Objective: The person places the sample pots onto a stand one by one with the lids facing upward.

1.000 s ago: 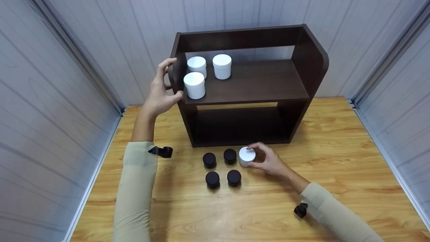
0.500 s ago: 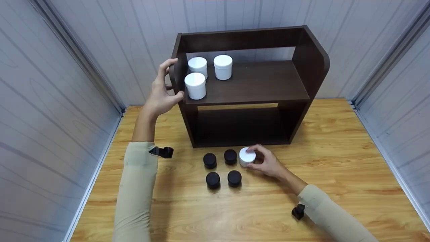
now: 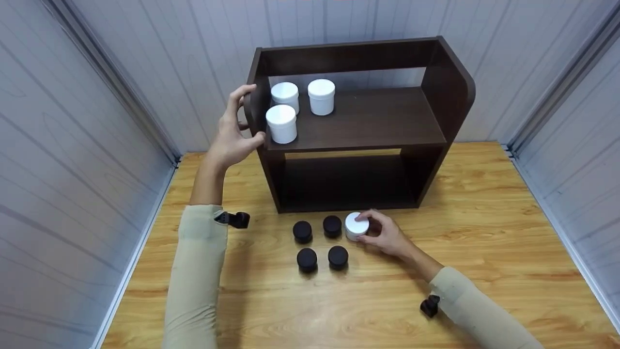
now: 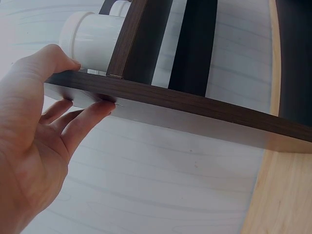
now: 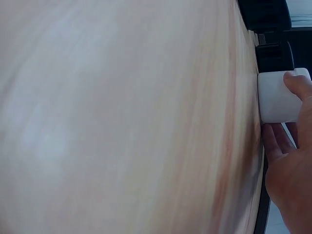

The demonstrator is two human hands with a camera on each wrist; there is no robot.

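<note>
The left hand [image 3: 231,138] grips the shelf's [image 3: 358,121] left side panel, thumb in front, fingers behind. Three white jars [image 3: 282,123] stand on its upper board. On the surface [image 3: 484,232], beside four black jars [image 3: 319,242], the right hand [image 3: 387,235] clasps a white jar [image 3: 356,226].

Both arms wear long, close-fitting beige sleeves [image 3: 196,276] that end above the wrist. A small black camera [image 3: 234,219] is strapped at each sleeve cuff; hands are bare.
</note>
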